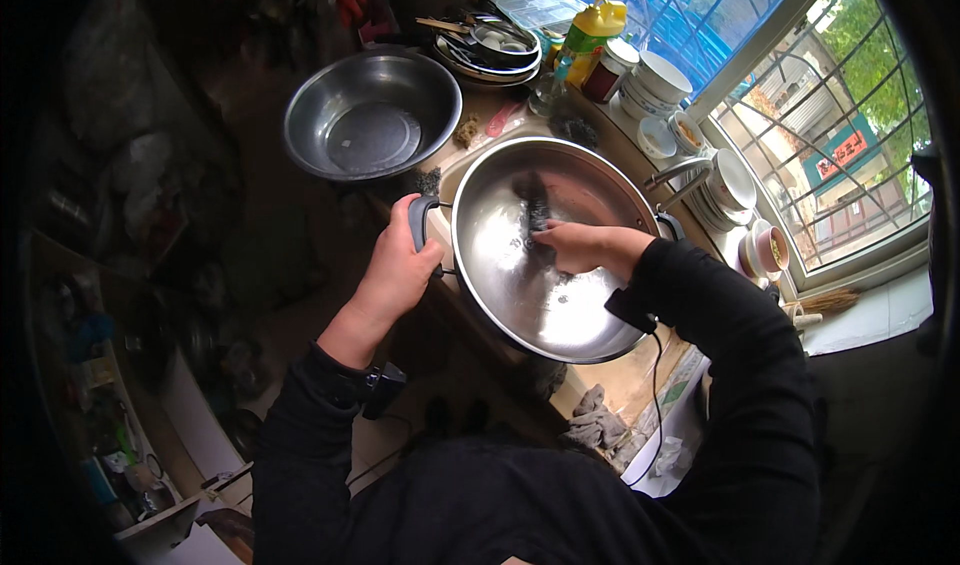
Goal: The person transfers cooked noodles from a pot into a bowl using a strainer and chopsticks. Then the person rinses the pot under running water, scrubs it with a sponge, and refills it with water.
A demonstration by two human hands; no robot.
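A large stainless steel pan [495, 295] with black side handles is before me, tilted over the sink area. My left hand [397, 265] grips its left handle [420, 227]. Inside the pan is my right hand [589, 248], its fingers closed around a dark scrubber, probably steel wool [537, 223], against the inner surface. The scrubber is partly hidden by my fingers and blends with its reflection. Just beyond the far right side of the pan, a curved metal faucet [679, 169] reaches over the rim. The pan's right handle [670, 226] is touched by nothing I can see.
A wide metal basin [375, 118] stands at the upper left. Stacked dishes [487, 62], a yellow jug [592, 36], white bowls [656, 77] and plates [724, 190] line the counter by the barred window. A grey rag [596, 418] lies at the near counter edge.
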